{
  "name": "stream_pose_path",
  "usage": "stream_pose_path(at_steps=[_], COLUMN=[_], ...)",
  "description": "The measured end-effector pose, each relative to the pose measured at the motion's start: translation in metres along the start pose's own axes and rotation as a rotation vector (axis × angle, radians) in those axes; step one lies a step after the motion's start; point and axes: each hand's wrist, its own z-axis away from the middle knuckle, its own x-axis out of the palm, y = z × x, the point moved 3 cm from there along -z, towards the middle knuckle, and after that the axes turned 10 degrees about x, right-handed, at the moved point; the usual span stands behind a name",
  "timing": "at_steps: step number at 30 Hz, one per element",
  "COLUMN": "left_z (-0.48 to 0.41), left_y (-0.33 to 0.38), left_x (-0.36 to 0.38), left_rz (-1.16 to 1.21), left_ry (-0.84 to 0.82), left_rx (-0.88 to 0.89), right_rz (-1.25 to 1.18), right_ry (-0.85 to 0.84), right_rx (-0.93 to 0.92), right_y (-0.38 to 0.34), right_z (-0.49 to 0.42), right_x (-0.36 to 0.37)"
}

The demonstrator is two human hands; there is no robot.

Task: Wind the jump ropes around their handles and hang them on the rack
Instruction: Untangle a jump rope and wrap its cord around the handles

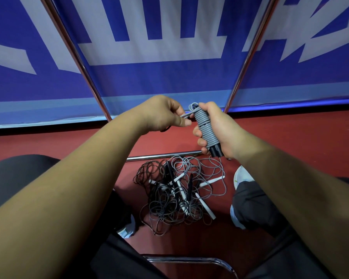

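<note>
My right hand (220, 129) grips a grey jump rope (206, 126) coiled tightly around its black handles, whose ends stick out below my fist. My left hand (165, 115) pinches the free end of that grey rope, just left of the top of the coil, where a small loop stands up. Below my hands a tangled pile of jump ropes (177, 194) lies on the red floor, with grey and dark cords and several white and black handles. The rack's metal poles (77, 57) rise on both sides, and its low crossbar (161, 156) runs just beyond the pile.
A blue and white banner (169, 77) hangs close behind the rack. My knees in dark trousers and my light shoes (242, 176) flank the pile. A chrome chair frame (189, 260) curves at the bottom edge.
</note>
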Motion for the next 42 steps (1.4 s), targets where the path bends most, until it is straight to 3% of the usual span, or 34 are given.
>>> stream_pose_path(at_steps=[3, 8, 12, 15, 20, 28, 34, 39, 42], left_z=[0.001, 0.004, 0.0, -0.001, -0.001, -0.007, -0.007, -0.005, -0.006], left_y=[-0.002, -0.005, -0.006, -0.01, -0.012, -0.02, -0.017, -0.012, -0.012], left_x=[-0.001, 0.004, 0.003, 0.003, 0.019, 0.018, 0.023, 0.032, 0.038], left_rz=[-0.022, 0.242, 0.084, 0.149, 0.702, 1.231, 1.262, 0.995, 0.967], left_ry=[-0.01, -0.009, 0.131, 0.149, 0.081, 0.392, 0.468, 0.508, 0.493], left_rx=[-0.012, 0.022, -0.007, -0.033, -0.138, -0.235, -0.351, -0.237, -0.213], right_rz=[-0.015, -0.008, -0.008, -0.033, -0.032, -0.017, -0.011, -0.011, -0.003], right_ry=[0.015, 0.049, 0.031, -0.023, -0.048, -0.07, -0.087, -0.079, -0.058], right_rx=[-0.008, -0.028, -0.035, -0.046, -0.067, -0.033, -0.01, 0.015, 0.024], right_y=[-0.002, -0.004, -0.004, -0.004, -0.005, -0.002, 0.002, 0.007, 0.008], right_z=[0.002, 0.002, 0.004, 0.005, 0.007, 0.004, 0.003, -0.001, -0.003], right_x=[-0.001, -0.004, 0.0, 0.004, 0.003, 0.006, 0.009, 0.01, 0.007])
